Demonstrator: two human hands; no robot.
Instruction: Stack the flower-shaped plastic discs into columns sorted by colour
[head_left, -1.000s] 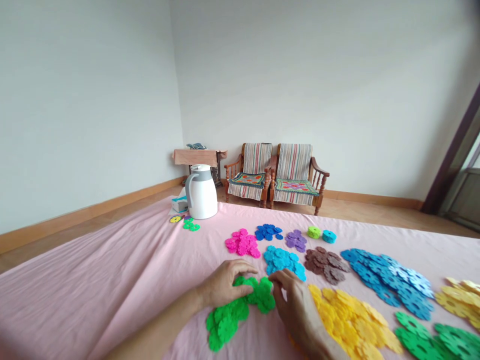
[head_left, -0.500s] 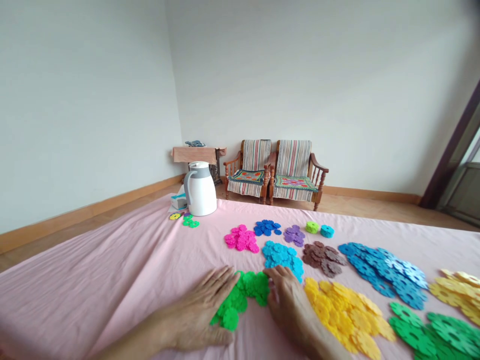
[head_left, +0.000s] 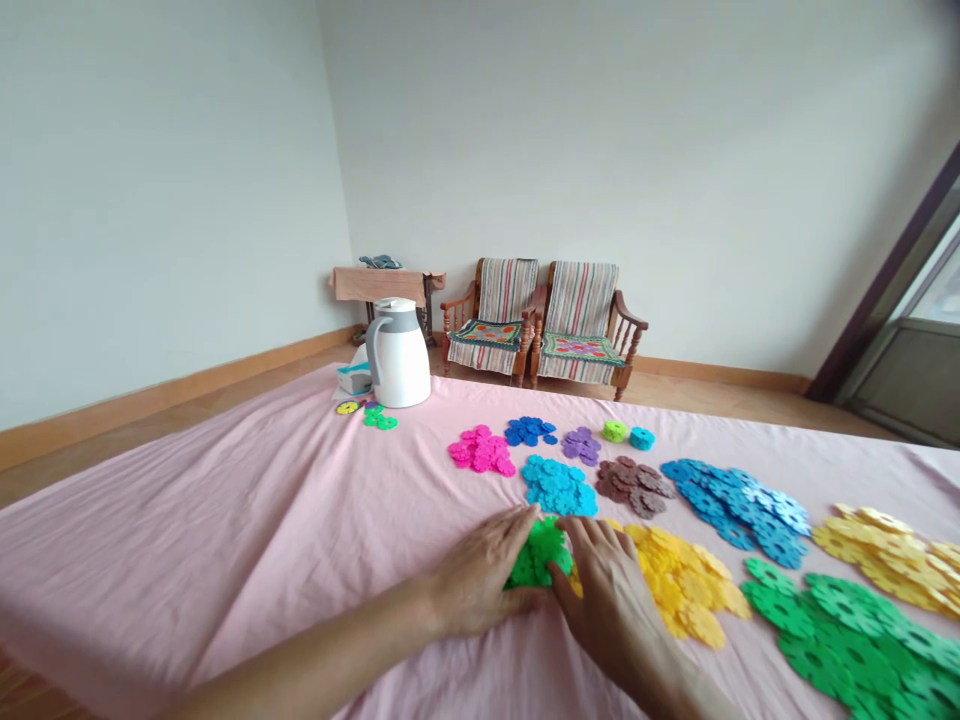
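Gathering seems the step: green discs [head_left: 549, 550] lie between cupped left hand [head_left: 480, 572] at nine o'clock and right hand [head_left: 609, 580] at three, thumbs apart from fingers; the next move likely calls for sparing neighbouring yellow discs [head_left: 686, 580].

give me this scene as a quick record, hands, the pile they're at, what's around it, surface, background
left hand: cupped at the left side of the bright green pile
right hand: at that pile's right side, fingers bent
pile between hands: flat, scallop-edged pieces, overlapping
just beyond it: cyan pile
right of right hand: yellow pile, partly hidden by it
surface: pink cloth, wrinkled
far left on cloth: white jug, upright, grey handle
background: two wooden armchairs, striped covers
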